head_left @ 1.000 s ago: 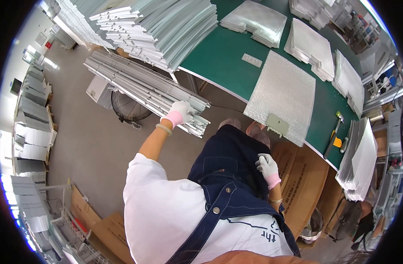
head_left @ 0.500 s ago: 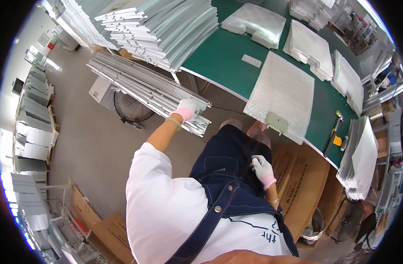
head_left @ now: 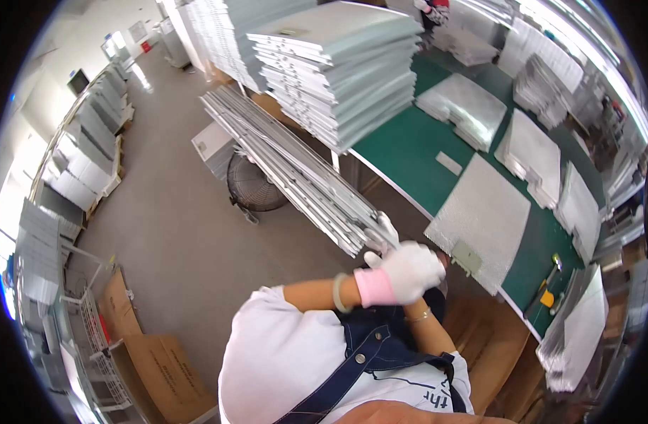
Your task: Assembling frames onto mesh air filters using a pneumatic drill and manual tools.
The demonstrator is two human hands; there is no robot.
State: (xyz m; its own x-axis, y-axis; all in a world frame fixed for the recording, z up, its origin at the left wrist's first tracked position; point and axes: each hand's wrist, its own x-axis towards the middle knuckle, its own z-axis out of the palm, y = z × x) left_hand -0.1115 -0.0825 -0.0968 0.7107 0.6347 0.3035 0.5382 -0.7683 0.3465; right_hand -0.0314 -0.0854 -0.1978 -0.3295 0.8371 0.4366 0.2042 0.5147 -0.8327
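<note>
At the lower left of the frame we see a cardboard box point(head_left: 165, 371), and above and right of it a fan point(head_left: 257, 184). Next comes the bundle of metal strips point(head_left: 295, 173), reaching from the upper left to the centre. Half a second ago the left hand point(head_left: 412, 272) lay on the near ends of this bundle while the right hand point(head_left: 386, 230) hung before the apron point(head_left: 359, 328). Now the left has swung across to the right and the right has come up to those ends, so we judge the work is passing between hands there. The strips' long axis slants down to the right, near ends pointing at the right hand. That hand is partly covered and the left is blurred, so we cannot fairly tell whether either is clenched, loose or gripping a strip. Further right, on the green table point(head_left: 409, 162), we find a mesh-textured sheet point(head_left: 486, 212) with a grey-green plate point(head_left: 466, 256) at its lower edge, then a hammer point(head_left: 552, 274).
</note>
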